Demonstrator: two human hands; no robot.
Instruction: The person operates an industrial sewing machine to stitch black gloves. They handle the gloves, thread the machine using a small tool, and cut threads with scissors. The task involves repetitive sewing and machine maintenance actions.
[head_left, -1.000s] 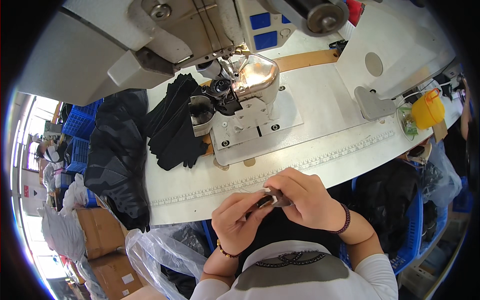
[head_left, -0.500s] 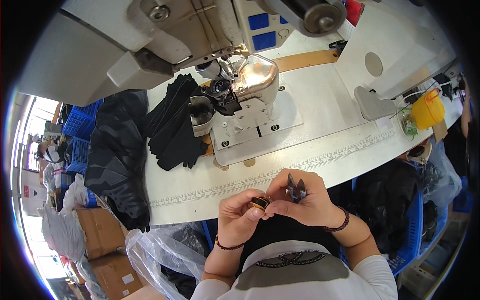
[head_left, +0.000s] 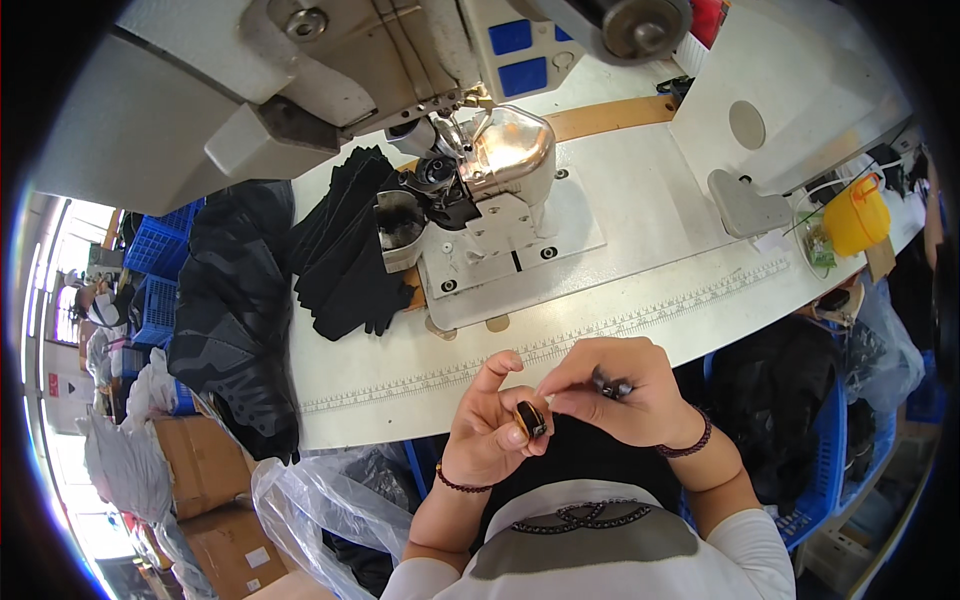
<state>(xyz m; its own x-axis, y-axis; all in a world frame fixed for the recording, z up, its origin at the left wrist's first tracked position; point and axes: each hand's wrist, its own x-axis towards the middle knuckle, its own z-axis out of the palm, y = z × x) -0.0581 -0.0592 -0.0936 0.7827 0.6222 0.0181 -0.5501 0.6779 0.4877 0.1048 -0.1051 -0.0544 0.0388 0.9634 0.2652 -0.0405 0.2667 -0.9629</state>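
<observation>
In front of my body, my left hand [head_left: 485,428] holds a small round bobbin [head_left: 530,419], black in the middle with a gold-brown rim, between thumb and fingers. Its index finger is raised away from the bobbin. My right hand [head_left: 622,398] is close beside it, thumb and index finger pinched together near the bobbin's edge. A pair of dark thread snips [head_left: 611,386] is tucked in that same hand, its blades partly hidden by the fingers. Whether a thread runs between the two hands is too fine to tell. The sewing machine [head_left: 510,150] stands beyond both hands.
A ruler strip [head_left: 640,322] runs along the white table [head_left: 380,425]. Black fabric pieces [head_left: 345,250] lie left of the machine, with a dark patterned garment [head_left: 235,310] beside them. A yellow container [head_left: 857,216] stands at the right. Blue crates [head_left: 825,470] hold dark cloth below.
My hands have drawn slightly apart. The left index finger has lifted and the bobbin has tilted in my grip. The snips have turned, so their blades no longer point up.
</observation>
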